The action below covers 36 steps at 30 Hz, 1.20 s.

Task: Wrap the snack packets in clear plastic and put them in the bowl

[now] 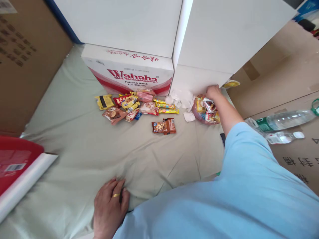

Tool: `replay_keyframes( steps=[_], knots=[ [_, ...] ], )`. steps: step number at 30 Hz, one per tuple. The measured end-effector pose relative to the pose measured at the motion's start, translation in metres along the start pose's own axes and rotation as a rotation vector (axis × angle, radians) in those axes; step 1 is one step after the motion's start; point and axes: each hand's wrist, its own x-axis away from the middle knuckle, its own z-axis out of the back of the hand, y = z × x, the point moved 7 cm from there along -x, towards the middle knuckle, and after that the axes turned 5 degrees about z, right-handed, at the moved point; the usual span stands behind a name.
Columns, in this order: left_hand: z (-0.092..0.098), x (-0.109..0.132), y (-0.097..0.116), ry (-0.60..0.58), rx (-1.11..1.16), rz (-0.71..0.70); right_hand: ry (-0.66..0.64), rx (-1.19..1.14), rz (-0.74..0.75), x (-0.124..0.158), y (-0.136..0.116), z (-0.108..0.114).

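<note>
My right hand [213, 92] reaches to the far edge of a round pinkish container [198, 116] filled with wrapped snacks. Its fingers bend down, and whatever they grip is hidden. My left hand [109, 202], with a ring on one finger, rests palm down on the greenish sheet [139, 156] and holds nothing. Between the hands lie two brown snack packets [163, 126]. Farther back is a loose pile of packets, with a yellow packet [104, 102] at its left, a brown packet [114, 114] in front and slim yellow sticks [168, 111] at its right.
A Wahaba-style white and red water carton, printed "Wahaha" [132, 71], stands behind the pile. Crumpled white plastic [180, 98] lies beside the container. Cardboard [266, 66] and plastic bottles [286, 120] are at right. A red object [20, 159] and white roll [27, 184] sit at left.
</note>
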Motion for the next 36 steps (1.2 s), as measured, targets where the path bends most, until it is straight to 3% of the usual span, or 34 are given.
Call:
replay_keyframes(
  steps=[7, 10, 13, 17, 20, 23, 25, 26, 28, 29, 31, 36],
  knots=[
    [-0.001, 0.000, 0.000, 0.001, 0.005, -0.035, 0.148, -0.397, -0.144, 0.023, 0.034, 0.026],
    [-0.001, 0.001, 0.000, 0.019, 0.022, -0.052, 0.111, -0.320, -0.119, 0.043, 0.039, 0.032],
    [-0.001, 0.001, 0.000, 0.015, 0.027, -0.049, 0.022, -0.205, -0.061, 0.064, 0.027, 0.024],
    [-0.001, 0.001, 0.001, 0.022, 0.037, -0.044, 0.114, -0.160, -0.004, 0.081, 0.006, 0.022],
    [-0.001, 0.003, 0.001, 0.026, 0.056, -0.045, 0.081, -0.159, -0.010, 0.085, -0.003, 0.025],
    [-0.003, 0.004, -0.001, 0.017, 0.077, -0.033, 0.235, -0.089, -0.023, 0.097, -0.020, 0.048],
    [-0.003, 0.005, -0.001, 0.013, 0.079, -0.032, 0.354, -0.055, 0.036, 0.116, -0.051, 0.058],
    [-0.003, 0.005, 0.000, 0.012, 0.077, -0.032, 0.332, -0.054, 0.081, 0.126, -0.071, 0.054],
    [-0.003, 0.004, 0.000, 0.007, 0.074, -0.025, 0.130, -0.073, 0.151, 0.147, -0.112, 0.027],
    [-0.003, 0.005, -0.001, 0.003, 0.077, -0.017, 0.013, -0.086, 0.153, 0.158, -0.129, 0.010],
    [-0.003, 0.005, -0.003, -0.006, 0.097, 0.000, -0.068, -0.110, 0.125, 0.178, -0.154, -0.014],
    [-0.001, 0.011, -0.014, 0.002, 0.288, 0.094, -0.023, -0.218, 0.024, 0.207, -0.158, -0.037]
  ],
)
